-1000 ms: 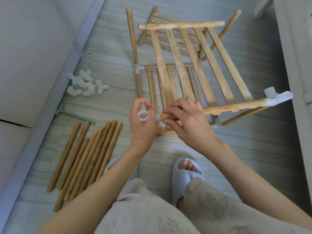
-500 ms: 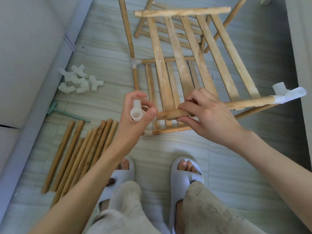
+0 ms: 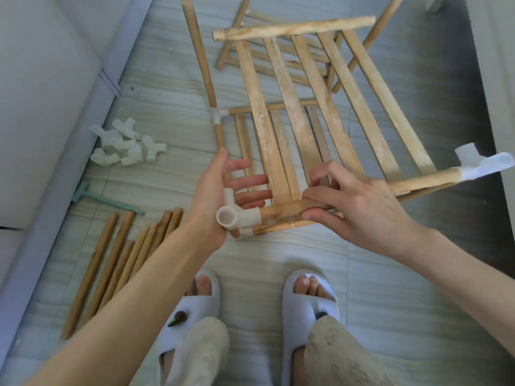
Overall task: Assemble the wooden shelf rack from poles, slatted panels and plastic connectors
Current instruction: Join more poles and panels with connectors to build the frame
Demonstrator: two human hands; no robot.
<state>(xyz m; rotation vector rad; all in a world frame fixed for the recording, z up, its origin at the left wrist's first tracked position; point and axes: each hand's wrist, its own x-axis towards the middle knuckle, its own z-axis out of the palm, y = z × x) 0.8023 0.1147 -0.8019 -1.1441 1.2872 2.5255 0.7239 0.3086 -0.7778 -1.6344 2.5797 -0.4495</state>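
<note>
A slatted wooden panel [image 3: 312,107] is lifted at an angle over the floor. My right hand [image 3: 348,201] grips its near rail [image 3: 281,211]. A white plastic connector [image 3: 237,215] sits on that rail's left end. My left hand [image 3: 220,196] is spread flat, fingers straight, its palm against the connector. Another white connector [image 3: 479,162] caps the rail's right end. A lower panel with a pole [image 3: 202,57] and a joint connector [image 3: 218,116] lies beneath.
Several loose white connectors [image 3: 125,143] lie by the wall at left. A green tool [image 3: 103,199] and a row of spare poles [image 3: 122,257] lie at lower left. More poles [image 3: 281,65] lie beyond the panel. My sandalled feet [image 3: 309,307] stand just below.
The connector that my left hand held beside the rail end now sits on that end. My left hand has opened and presses it with the palm. My right hand keeps its grip.
</note>
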